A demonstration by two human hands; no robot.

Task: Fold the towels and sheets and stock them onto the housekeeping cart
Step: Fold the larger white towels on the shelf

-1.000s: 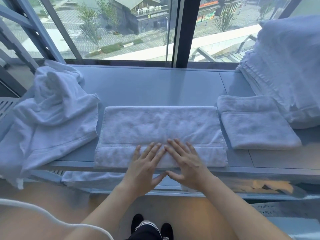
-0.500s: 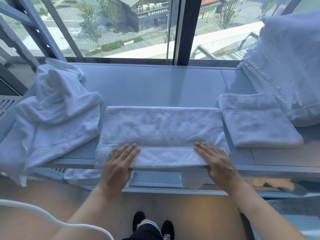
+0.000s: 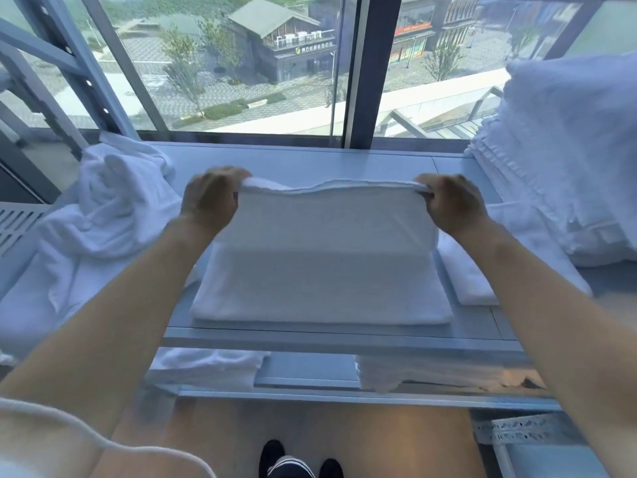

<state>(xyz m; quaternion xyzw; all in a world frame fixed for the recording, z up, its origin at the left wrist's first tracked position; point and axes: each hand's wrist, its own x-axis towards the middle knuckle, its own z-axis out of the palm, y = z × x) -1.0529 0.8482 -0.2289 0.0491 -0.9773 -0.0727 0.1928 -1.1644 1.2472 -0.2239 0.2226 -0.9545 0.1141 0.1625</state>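
**Both hands lifting the towel's edge off the shelf**

My left hand [image 3: 211, 198] grips one upper corner of the white towel [image 3: 320, 270], fingers curled round the doubled edge, and my right hand [image 3: 451, 201] pinches the opposite corner the same way. The two hands are held well apart, at the same height, with the towel's edge stretched between them and sagging a little in the middle. From my hands the cloth slopes down toward me; its lower part lies flat on the grey shelf [image 3: 310, 160], with the near fold just short of the shelf's front rim.

Beside my left hand, further out to the left, sits a rumpled heap of unfolded towels [image 3: 103, 215], spilling over the shelf's side. Just beneath and outside my right wrist lies a folded towel [image 3: 517, 243], flat on the shelf and partly hidden by my forearm. Beyond my right hand, further to the right, rises a tall stack of folded linen [image 3: 568, 160].

Below my forearms a lower shelf [image 3: 306, 370] holds more white cloth, one piece under each arm. Past my hands, straight ahead, is the window [image 3: 262, 63]. Between my arms, down by the floor, I can see my shoes [image 3: 296, 460].
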